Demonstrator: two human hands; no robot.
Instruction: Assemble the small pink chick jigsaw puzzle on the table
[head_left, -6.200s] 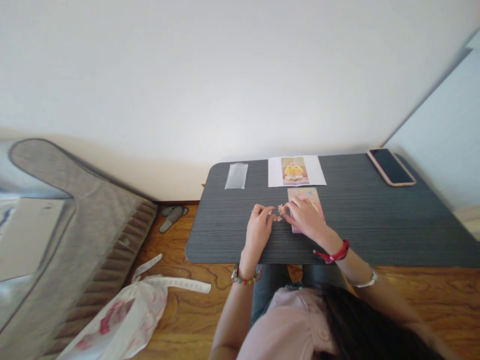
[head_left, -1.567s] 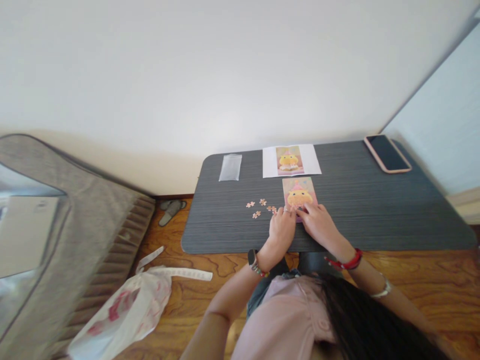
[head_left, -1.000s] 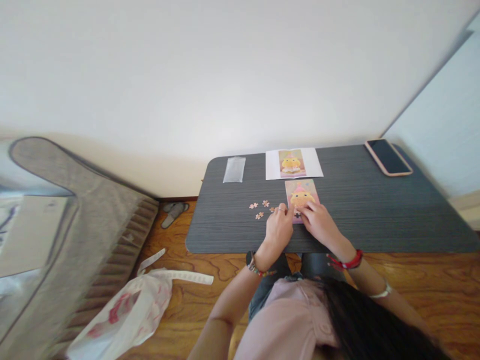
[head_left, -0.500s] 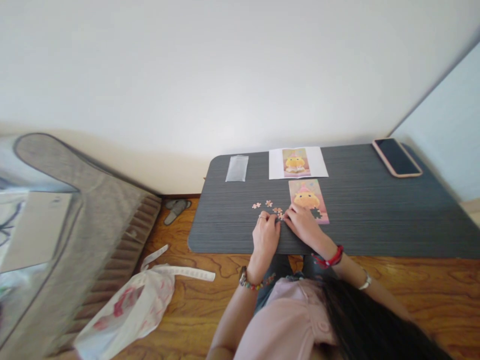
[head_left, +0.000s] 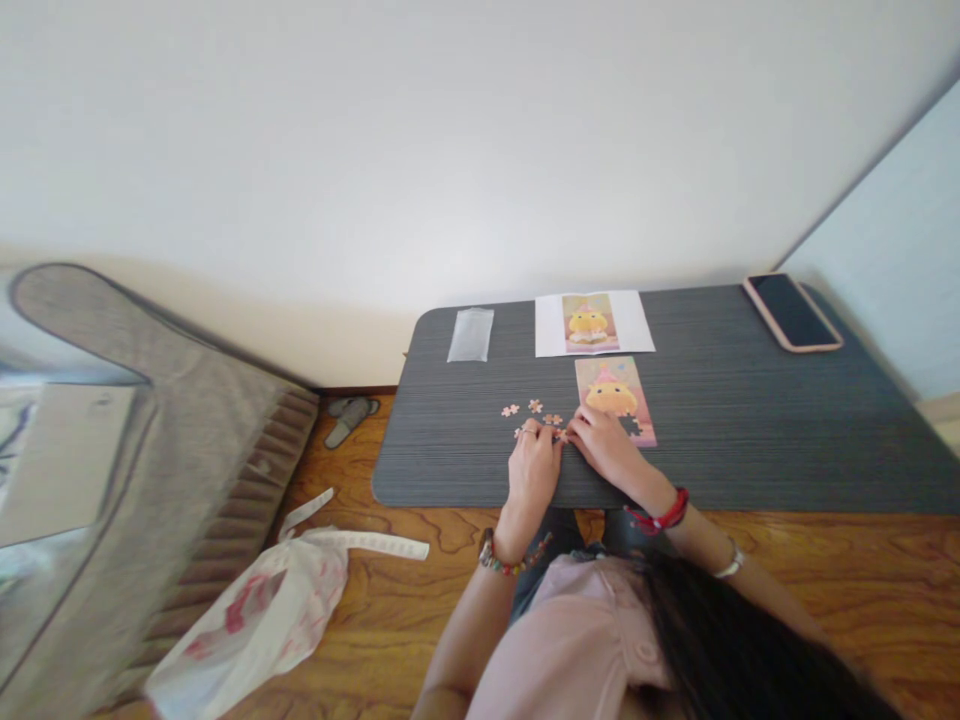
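Note:
A jigsaw puzzle (head_left: 611, 385) with a yellow cartoon animal in a pink hat lies on the dark table, with a gap at its lower right where the tabletop shows. My right hand (head_left: 609, 447) covers its lower left part, fingertips closed on a small pink puzzle piece (head_left: 564, 436). Just left of that piece, my left hand (head_left: 534, 466) has its fingers curled down among the pieces; what they hold is hidden. Several loose pieces lie beyond it, among them one piece (head_left: 535, 406) and another (head_left: 510, 411).
Behind the puzzle is a folded white sheet (head_left: 634, 322) printed with the same picture. A clear plastic sleeve (head_left: 471, 335) lies at the table's back left, a phone (head_left: 795, 313) at the back right. On the floor to the left sit a plastic bag (head_left: 262, 620) and slippers (head_left: 349, 420).
My left hand has shifted slightly to the right, uncovering a loose piece at its left side. The right hand stays almost in place, and the view has turned slightly.

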